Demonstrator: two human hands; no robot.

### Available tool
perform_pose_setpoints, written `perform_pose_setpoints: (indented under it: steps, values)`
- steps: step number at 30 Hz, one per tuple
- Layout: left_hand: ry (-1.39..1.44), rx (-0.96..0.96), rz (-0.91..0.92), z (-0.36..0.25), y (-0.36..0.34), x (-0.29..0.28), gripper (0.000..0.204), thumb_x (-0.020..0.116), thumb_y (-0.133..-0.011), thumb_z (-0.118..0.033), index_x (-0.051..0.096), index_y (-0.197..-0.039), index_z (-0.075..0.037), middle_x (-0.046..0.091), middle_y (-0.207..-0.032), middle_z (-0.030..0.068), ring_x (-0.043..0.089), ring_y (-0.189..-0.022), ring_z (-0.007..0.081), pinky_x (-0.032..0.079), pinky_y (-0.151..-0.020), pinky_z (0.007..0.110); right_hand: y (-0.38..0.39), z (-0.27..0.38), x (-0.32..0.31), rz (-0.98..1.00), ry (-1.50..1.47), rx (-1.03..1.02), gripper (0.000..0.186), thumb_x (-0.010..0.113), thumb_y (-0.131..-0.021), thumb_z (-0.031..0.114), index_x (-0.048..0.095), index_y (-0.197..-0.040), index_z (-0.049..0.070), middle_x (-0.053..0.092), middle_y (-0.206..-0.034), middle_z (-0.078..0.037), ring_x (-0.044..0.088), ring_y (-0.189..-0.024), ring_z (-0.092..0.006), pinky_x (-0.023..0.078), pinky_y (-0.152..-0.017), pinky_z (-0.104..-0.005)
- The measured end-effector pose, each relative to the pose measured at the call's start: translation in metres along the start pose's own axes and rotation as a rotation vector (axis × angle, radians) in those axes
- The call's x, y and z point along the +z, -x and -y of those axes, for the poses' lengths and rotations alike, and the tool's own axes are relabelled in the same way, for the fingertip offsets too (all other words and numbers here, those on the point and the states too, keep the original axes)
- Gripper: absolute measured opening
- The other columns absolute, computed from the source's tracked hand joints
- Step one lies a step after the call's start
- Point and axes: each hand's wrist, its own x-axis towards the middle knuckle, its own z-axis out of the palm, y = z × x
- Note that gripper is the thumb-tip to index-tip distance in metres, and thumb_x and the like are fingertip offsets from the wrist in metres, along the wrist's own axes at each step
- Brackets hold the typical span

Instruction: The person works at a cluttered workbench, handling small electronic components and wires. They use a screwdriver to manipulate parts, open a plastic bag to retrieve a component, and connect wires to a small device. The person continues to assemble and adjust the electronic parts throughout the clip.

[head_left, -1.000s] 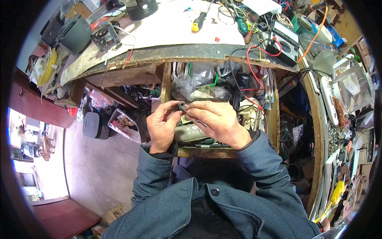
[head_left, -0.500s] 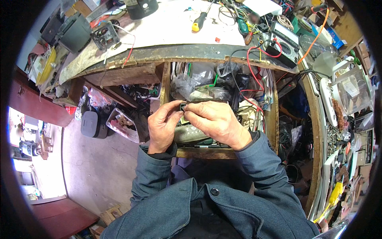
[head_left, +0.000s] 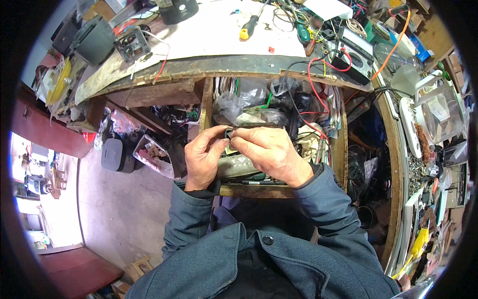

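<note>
Pinching a small dark part [head_left: 229,134] between the fingertips of both hands, the person works over an open wooden drawer [head_left: 279,192] pulled out from under the worktop [head_left: 209,65]. In the head view, the left hand [head_left: 203,158] is curled, thumb and forefinger closed narrowly on the part's left side. The right hand [head_left: 271,155] comes in from the other side, its fingers bunched and shut on the same piece, so the two hands touch at the tips. What the part is cannot be told; it is mostly hidden by the fingers.

The step in hand looks like close fingertip work on the part, perhaps fitting or separating something; the next move likely calls for a steady grip from one hand while the other turns or pulls.

Just below the hands a grey-green box-like thing [head_left: 239,167] lies in the drawer, with clear plastic bags [head_left: 249,107] and red wires [head_left: 318,94] behind. On the worktop, well apart, lie a yellow-handled screwdriver [head_left: 250,27] and a meter [head_left: 351,50].
</note>
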Motion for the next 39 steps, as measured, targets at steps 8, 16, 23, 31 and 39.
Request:
perform_pose_setpoints:
  steps: [8, 16, 23, 31, 39]
  values:
    - [-0.065, 0.006, 0.040, -0.002, 0.001, 0.000, 0.026, 0.071, -0.087, 0.003, 0.070, -0.113, 0.003, 0.073, -0.098, 0.0072, 0.067, -0.088, 0.0111, 0.053, -0.079, 0.025, -0.001, -0.005, -0.004, 0.023, -0.080, 0.032, 0.028, 0.066, -0.071, 0.004, 0.064, -0.099, 0.001, 0.068, -0.099, -0.013, 0.070, -0.079, -0.0288, 0.057, -0.062, -0.0364]
    - [-0.059, -0.035, 0.008, 0.000, 0.000, 0.000, 0.026, 0.071, -0.087, 0.003, 0.070, -0.113, 0.003, 0.072, -0.095, 0.0043, 0.063, -0.084, 0.0081, 0.051, -0.076, 0.023, 0.000, -0.001, -0.004, 0.007, 0.013, -0.015, 0.027, 0.066, -0.074, 0.007, 0.064, -0.101, 0.001, 0.067, -0.101, -0.012, 0.068, -0.078, -0.0261, 0.057, -0.063, -0.0347]
    - [-0.094, -0.009, 0.035, 0.006, 0.002, -0.003, 0.027, 0.070, -0.085, 0.006, 0.070, -0.112, 0.003, 0.072, -0.097, 0.0059, 0.064, -0.085, 0.0092, 0.052, -0.078, 0.024, -0.001, -0.002, -0.008, 0.051, -0.131, 0.153, 0.025, 0.068, -0.073, -0.003, 0.066, -0.098, 0.001, 0.068, -0.098, -0.013, 0.069, -0.082, -0.0311, 0.057, -0.068, -0.0370]
    - [-0.057, -0.035, -0.016, 0.002, -0.003, 0.006, 0.027, 0.071, -0.088, 0.004, 0.069, -0.116, 0.002, 0.071, -0.097, 0.0039, 0.065, -0.087, 0.0096, 0.052, -0.080, 0.024, -0.005, -0.003, -0.011, -0.223, -0.236, 0.278, 0.018, 0.069, -0.085, -0.002, 0.063, -0.101, 0.000, 0.068, -0.090, -0.015, 0.070, -0.077, -0.0296, 0.055, -0.066, -0.0347]
    - [-0.452, 0.260, -0.001, -0.054, -0.055, 0.011, 0.025, 0.069, -0.087, -0.005, 0.068, -0.111, 0.002, 0.067, -0.111, 0.0131, 0.064, -0.105, 0.0237, 0.048, -0.094, 0.032, -0.003, -0.012, -0.012, -0.376, -0.469, 0.755, 0.013, 0.067, -0.095, 0.004, 0.055, -0.099, 0.001, 0.064, -0.070, -0.009, 0.057, -0.061, -0.0105, 0.047, -0.057, -0.0279]
